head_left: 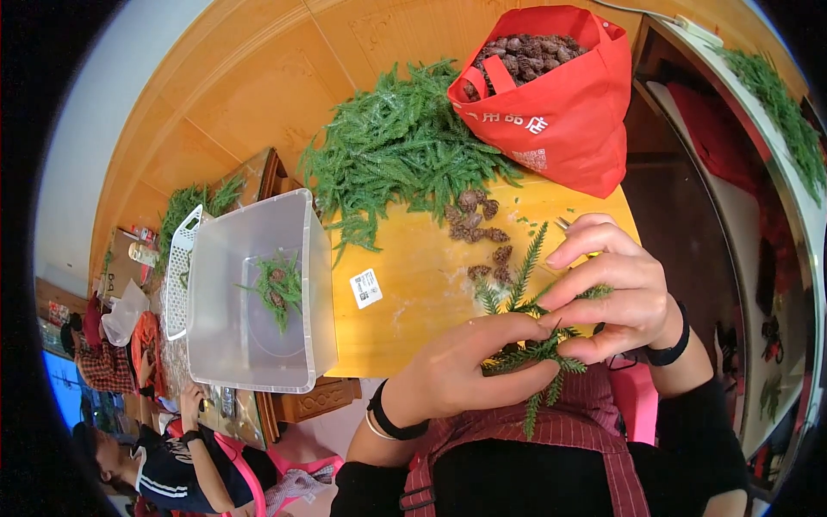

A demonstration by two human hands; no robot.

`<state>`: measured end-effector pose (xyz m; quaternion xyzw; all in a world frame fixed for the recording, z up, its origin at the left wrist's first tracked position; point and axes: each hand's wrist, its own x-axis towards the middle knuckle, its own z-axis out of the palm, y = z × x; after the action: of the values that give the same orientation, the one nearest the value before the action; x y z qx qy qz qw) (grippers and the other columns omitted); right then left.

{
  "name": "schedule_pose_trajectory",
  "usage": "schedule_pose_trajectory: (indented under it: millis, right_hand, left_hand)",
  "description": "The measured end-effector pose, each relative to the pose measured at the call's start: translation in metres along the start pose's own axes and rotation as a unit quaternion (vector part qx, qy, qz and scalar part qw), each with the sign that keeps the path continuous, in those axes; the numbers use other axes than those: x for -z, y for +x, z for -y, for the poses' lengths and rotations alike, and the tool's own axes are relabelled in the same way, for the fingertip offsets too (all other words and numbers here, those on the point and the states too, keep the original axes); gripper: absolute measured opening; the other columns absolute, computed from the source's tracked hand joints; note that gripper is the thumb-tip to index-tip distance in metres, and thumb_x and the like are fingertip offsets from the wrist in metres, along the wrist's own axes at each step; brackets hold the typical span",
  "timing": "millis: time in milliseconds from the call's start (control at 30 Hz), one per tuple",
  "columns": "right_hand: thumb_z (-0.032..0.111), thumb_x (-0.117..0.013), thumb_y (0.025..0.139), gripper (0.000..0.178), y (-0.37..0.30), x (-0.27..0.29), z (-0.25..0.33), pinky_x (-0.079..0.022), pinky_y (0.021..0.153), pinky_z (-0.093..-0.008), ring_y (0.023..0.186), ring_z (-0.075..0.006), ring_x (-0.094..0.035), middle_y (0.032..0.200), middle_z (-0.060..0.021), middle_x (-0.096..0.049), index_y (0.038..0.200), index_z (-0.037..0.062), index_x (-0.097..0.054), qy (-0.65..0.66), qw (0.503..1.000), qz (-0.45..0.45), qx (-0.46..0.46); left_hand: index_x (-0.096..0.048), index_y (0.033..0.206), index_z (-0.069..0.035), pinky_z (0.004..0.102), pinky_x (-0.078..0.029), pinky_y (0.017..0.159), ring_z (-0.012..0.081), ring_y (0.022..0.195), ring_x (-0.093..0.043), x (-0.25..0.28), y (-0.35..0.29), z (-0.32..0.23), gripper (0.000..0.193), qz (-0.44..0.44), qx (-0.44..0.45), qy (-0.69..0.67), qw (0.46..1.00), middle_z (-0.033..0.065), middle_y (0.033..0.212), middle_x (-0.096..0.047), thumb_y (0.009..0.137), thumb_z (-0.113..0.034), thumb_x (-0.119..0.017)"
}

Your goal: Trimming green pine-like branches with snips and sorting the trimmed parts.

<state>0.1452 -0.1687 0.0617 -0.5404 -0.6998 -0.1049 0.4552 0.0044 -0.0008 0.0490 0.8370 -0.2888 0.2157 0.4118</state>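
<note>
Above the table's near edge I have a bunch of green artificial pine sprigs, its needled tips fanning out up, sideways and down. My left hand is closed on the bunch from the left, thumb and fingers pinching it near its middle. From the right, my right hand bends its fingers round the same stems, thumb and fingertip pinching close to the left fingertips. A small metal tip shows by the right fingers; its kind is hidden. Several brown pine cones lie on the yellow table just beyond my hands.
A big heap of green sprigs covers the table's far side. Beside it stands a red bag full of pine cones. At left, a clear plastic bin holds a sprig-and-cone piece. A white label lies nearby. Another person sits lower left.
</note>
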Motion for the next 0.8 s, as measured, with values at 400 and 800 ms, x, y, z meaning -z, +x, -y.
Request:
schedule_pose_trajectory:
  millis: [400, 800]
  right_hand:
    - [0.011, -0.076, 0.058, 0.015, -0.007, -0.008, 0.006, -0.044, 0.078, -0.0388, 0.094, -0.0272, -0.054, 0.082, -0.0011, -0.064, 0.070, 0.0113, -0.068, 0.055, 0.993, -0.031, -0.097]
    - [0.004, -0.074, 0.055, 0.018, -0.011, -0.018, 0.013, -0.045, 0.082, -0.0397, 0.099, -0.0304, -0.053, 0.081, -0.0013, -0.063, 0.065, 0.0101, -0.061, -0.023, 0.982, -0.091, -0.161]
  left_hand:
    - [-0.058, 0.097, 0.000, 0.0347, -0.049, 0.061, 0.0302, 0.076, -0.059, 0.000, 0.008, 0.002, 0.030, -0.012, -0.068, 0.015, 0.997, 0.0148, 0.092, -0.057, 0.069, -0.001, -0.070]
    - [-0.053, 0.104, 0.009, 0.0377, -0.050, 0.073, 0.0334, 0.085, -0.061, -0.009, 0.010, -0.002, 0.045, -0.002, 0.018, 0.073, 0.997, 0.0192, 0.097, -0.059, 0.064, 0.002, -0.072]
